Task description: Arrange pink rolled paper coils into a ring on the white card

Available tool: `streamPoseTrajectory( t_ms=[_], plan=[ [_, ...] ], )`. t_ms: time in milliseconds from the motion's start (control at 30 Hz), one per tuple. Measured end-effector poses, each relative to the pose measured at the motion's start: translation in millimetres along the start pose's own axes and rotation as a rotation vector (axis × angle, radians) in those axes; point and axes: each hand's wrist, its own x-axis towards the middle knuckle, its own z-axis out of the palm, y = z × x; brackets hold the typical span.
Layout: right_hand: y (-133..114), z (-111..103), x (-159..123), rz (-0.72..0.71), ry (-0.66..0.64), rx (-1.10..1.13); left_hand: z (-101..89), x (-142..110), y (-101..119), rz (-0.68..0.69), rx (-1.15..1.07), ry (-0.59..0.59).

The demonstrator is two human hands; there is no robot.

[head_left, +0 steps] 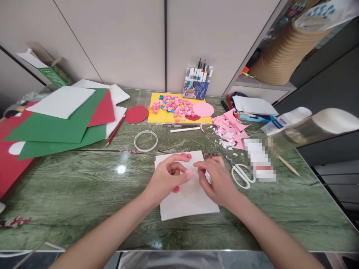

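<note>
As we look down on a green wood-grain table (92, 209), green card (56, 125) and red card (101, 108) lie stacked at left, prob. to give elbow rm. mid-table. Toward the back, a yellow sheet (159, 118) carries a heap of pink, yellow & blue coils (179, 106), prob. so they don't scatter. A white sheet (190, 203) lies nr. the front edge, apparently as a base, w/ both hands over it.

We see the left hand (163, 177) w/ thumb and fingers nearly closed in a tip pinch. The right hand (216, 182) is half-curled, index finger out, just beside; whether it grips anything, we can't tell.

Scissors (233, 163) rest at right, handles toward the person, prob. for quick pickup. A tape roll (146, 150) lies flat beyond the sheet. Deeper-pink coils (175, 189) sit on the white sheet, incl. one by the left thumb. Smallest: a pale pink piece (189, 174), in the left hand's pinch above the sheet, held at the fingertips, we'd guess, b/c it's tiny.
</note>
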Motion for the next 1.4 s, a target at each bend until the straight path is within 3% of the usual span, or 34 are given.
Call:
streamPoseTrajectory(
  t_ms=[167,433,633,833,1167,1400],
  plan=[
    [0,2,0,0.016,0.004,-0.010,-0.5,0,-1,-0.003,0.023,-0.010],
    [-5,0,0,-0.074,-0.058,0.003,-1.6,4,-8,0.079,0.109,-0.045],
    [-3,0,2,-0.108,-0.032,-0.001,-1.3,5,-10,-0.005,0.059,-0.100],
    [-1,2,1,-0.024,0.006,0.038,-2.8,5,-11,-0.039,-0.056,-0.108],
    [0,-1,1,-0.003,0.060,0.102,-2.6,6,-13,0.014,-0.022,0.008],
    [2,-1,3,-0.047,0.117,0.095,-2.5,5,-10,0.014,-0.020,0.010]
  ],
)
